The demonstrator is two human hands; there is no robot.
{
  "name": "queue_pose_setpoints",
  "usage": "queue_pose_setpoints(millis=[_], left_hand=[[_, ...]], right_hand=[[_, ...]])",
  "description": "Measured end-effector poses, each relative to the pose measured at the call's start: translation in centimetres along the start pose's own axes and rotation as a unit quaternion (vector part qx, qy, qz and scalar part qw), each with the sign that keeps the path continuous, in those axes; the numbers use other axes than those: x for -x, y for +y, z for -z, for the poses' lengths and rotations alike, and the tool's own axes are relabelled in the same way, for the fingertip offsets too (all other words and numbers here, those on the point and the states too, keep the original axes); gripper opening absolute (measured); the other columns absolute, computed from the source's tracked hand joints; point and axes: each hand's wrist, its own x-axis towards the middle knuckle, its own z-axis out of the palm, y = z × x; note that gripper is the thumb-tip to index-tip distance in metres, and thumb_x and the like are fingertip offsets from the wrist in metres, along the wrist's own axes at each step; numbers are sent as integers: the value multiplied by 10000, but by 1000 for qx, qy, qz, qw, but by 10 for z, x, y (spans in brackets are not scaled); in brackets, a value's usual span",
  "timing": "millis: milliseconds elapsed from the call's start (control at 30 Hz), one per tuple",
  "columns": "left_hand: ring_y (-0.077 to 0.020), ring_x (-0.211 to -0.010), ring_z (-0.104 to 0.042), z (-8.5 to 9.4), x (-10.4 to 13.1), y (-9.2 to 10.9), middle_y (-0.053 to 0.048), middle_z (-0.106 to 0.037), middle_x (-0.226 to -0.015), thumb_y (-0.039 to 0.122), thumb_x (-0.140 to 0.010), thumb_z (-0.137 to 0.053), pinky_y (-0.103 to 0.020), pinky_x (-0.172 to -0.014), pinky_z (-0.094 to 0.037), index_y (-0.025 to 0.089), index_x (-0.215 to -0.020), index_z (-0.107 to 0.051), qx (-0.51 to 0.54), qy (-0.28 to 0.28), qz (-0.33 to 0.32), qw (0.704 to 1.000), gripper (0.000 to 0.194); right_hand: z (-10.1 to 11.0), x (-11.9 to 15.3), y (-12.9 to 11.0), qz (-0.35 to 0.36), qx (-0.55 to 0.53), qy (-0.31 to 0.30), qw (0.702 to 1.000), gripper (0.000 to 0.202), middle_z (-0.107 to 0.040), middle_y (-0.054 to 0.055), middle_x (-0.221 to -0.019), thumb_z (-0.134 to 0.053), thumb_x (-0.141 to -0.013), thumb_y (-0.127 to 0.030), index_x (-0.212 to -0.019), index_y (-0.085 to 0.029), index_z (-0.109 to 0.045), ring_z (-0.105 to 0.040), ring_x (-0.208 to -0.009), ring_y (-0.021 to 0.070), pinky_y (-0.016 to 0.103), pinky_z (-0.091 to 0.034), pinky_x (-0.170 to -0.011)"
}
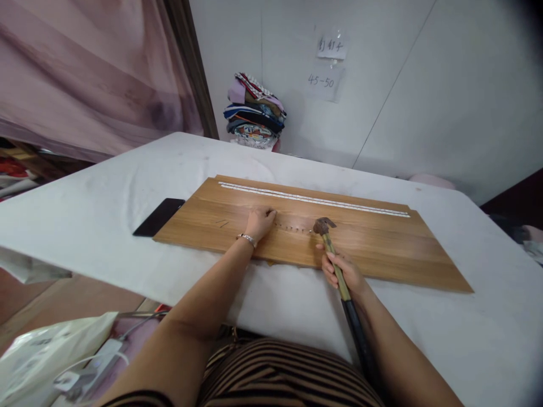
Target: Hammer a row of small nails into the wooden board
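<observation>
A flat wooden board (pixel 394 246) with smooth brown grain lay lengthwise on the bench (pixel 106 198), whose white covering showed soft wrinkles and faint stains. Two narrow white strips with fine markings (pixel 314 199) ran side by side near the board's far edge. Toward the middle stood a row of small, thin metal nails (pixel 291 228), and two loose nails (pixel 224 224) lay on the wood farther left.

The left hand (pixel 260 223), with a pale bracelet (pixel 246 239) at its wrist, rested on the board just beside the left end of the row. Its grip was a pinch, thumb and forefinger pressed together; whether a nail sat between them could not be told. The right hand (pixel 350 272) had its grip wrapped around the upper handle of a claw hammer (pixel 343 285), thumb laid along the yellowish wood. The hammer's lower handle was sleeved in black, and its curved, rust-brown head hung at the row's right end; whether it touched the board was unclear.

A flat black tablet-like slab (pixel 156 217) met the board's left end. Beyond the bench, a stack of folded cloth (pixel 257 113), striped and patterned, stood against the smooth pale wall (pixel 394 113).
</observation>
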Motion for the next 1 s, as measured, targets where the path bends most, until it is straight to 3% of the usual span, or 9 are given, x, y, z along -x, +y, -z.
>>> queue_pose_setpoints(millis=[1000], left_hand=[[-235, -945, -724, 1, 0, 3, -93, -802, -969, 285, -888, -546, -335, -942, -532, 193, -869, -792, -1, -3, 6, 1000, 263]], right_hand=[[-2, 1, -2, -4, -6, 1, 1000, 428, -470, -91, -585, -747, -837, -445, -1171, -201, -641, -334, -358, 66, 177, -307, -301]])
